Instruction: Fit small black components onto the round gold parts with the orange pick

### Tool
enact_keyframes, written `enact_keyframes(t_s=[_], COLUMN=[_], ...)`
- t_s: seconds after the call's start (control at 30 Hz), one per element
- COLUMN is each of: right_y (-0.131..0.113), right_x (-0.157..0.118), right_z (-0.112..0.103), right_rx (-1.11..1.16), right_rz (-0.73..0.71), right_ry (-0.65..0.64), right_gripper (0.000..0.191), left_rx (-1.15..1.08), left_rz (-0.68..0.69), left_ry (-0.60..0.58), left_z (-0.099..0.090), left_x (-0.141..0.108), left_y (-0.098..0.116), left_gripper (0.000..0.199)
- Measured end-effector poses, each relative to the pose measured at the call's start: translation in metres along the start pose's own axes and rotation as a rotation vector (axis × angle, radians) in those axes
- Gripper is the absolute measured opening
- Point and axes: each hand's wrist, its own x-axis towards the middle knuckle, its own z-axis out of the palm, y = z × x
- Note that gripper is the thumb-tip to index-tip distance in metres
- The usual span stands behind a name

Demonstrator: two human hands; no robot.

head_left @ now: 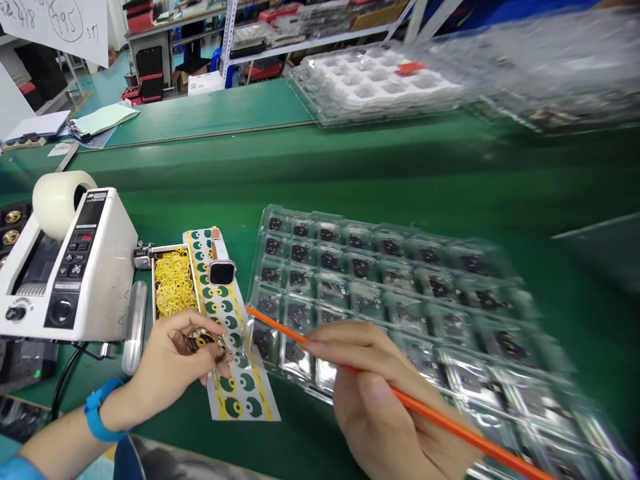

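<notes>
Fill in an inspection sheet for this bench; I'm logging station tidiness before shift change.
Surface: green bench mat, no spills seen.
Job's things: small dark round part; thin orange stick; clear plastic compartment tray of dark parts; white sheet of green round stickers.
Clutter: white tape dispenser machine; small box of yellow rings; white smartwatch lying on the sticker sheet; stacked clear trays.
Hands: left hand pinches the part; right hand holds the stick.
Cables: black cable below the dispenser.
Surroundings: shelving, papers, blurred.

Left hand (173, 363) pinches a small part (203, 341); right hand (380, 400) grips an orange stick (425, 413).
</notes>
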Motion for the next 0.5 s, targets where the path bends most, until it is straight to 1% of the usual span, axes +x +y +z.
enact_keyframes(t_s=[0.1, 0.2, 0.27, 0.37, 0.43, 0.5], right_y=[-0.007, -0.015, -0.019, -0.018, -0.016, -0.013], right_x=[0.004, 0.006, 0.006, 0.005, 0.005, 0.005], right_z=[0.006, 0.018, 0.027, 0.036, 0.039, 0.04], right_rx=[-0.036, -0.214, -0.34, -0.389, -0.385, -0.37], right_rz=[-0.11, -0.237, -0.282, -0.271, -0.22, -0.164], right_ry=[-0.02, -0.103, -0.147, -0.148, -0.131, -0.128], right_gripper=[0.029, 0.019, 0.012, 0.012, 0.01, 0.01], left_rx=[0.031, 0.049, 0.08, 0.183, 0.274, 0.349], left_rz=[0.005, 0.029, 0.055, 0.135, 0.187, 0.22], left_ry=[0.009, 0.037, 0.053, 0.072, 0.081, 0.06], left_z=[0.001, 0.003, 0.004, 0.006, 0.006, 0.007], left_x=[0.0, -0.001, -0.001, -0.002, -0.004, -0.006], left_y=[0.0, 0.0, -0.003, -0.01, -0.014, -0.017], left_gripper=[0.012, 0.013, 0.017, 0.029, 0.038, 0.043])
